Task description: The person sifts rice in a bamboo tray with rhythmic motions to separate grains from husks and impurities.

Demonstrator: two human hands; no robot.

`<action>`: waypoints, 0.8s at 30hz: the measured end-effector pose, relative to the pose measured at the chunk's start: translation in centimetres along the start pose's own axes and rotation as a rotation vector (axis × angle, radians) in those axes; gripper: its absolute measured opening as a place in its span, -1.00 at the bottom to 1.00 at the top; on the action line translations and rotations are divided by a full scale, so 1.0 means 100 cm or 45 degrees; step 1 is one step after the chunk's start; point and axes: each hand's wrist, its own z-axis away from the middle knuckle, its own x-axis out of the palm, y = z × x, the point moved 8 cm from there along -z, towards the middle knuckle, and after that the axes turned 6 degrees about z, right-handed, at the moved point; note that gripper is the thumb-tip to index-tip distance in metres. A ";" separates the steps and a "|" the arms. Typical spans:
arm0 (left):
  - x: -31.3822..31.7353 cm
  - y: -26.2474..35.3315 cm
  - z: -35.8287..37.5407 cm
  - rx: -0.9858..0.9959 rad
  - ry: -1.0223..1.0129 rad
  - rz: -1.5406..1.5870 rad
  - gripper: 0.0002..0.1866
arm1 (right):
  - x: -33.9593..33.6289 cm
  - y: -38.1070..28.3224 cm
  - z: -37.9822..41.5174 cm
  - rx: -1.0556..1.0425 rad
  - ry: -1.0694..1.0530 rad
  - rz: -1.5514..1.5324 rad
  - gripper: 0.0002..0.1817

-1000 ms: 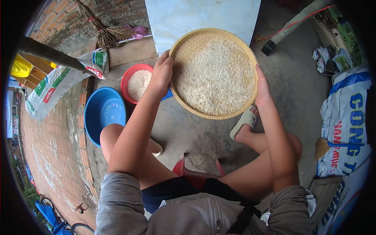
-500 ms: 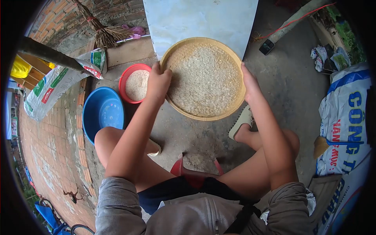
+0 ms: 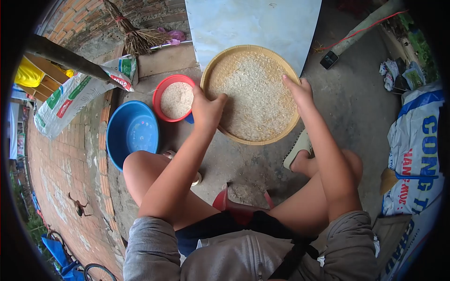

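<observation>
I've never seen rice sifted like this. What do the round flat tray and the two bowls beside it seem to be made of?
The tray looks like woven bamboo or a similar plant strip: matte tan, with a fine weave and a bound rim. The red bowl and the blue bowl look like moulded plastic: smooth, evenly bright, slightly glossy. Both hands, left hand and right hand, grip the tray's rim.

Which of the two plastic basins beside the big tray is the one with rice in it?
The red basin, the smaller one just left of the woven tray and close to the left hand. The blue basin nearer the knee holds no rice.
</observation>
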 end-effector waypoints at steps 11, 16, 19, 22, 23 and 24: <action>-0.079 0.015 -0.047 -0.103 -0.046 0.066 -0.52 | 0.060 -0.095 0.071 -0.546 -0.111 0.142 -0.35; -0.053 0.012 -0.022 -0.045 -0.047 -0.106 -0.36 | 0.045 -0.081 0.026 -0.457 -0.098 0.402 -0.35; -0.047 0.002 -0.035 -0.174 -0.129 -0.013 -0.42 | 0.040 -0.074 0.016 -0.439 -0.026 0.602 -0.35; -0.055 -0.007 -0.064 -0.065 -0.053 -0.003 -0.65 | 0.039 -0.073 0.035 -0.445 0.097 0.539 -0.36; -0.059 -0.004 -0.069 0.008 -0.023 -0.092 -0.67 | 0.043 -0.078 0.042 -0.573 0.038 0.411 -0.37; -0.063 0.007 -0.070 0.081 0.005 -0.182 -0.69 | 0.045 -0.084 0.050 -0.698 -0.021 0.281 -0.37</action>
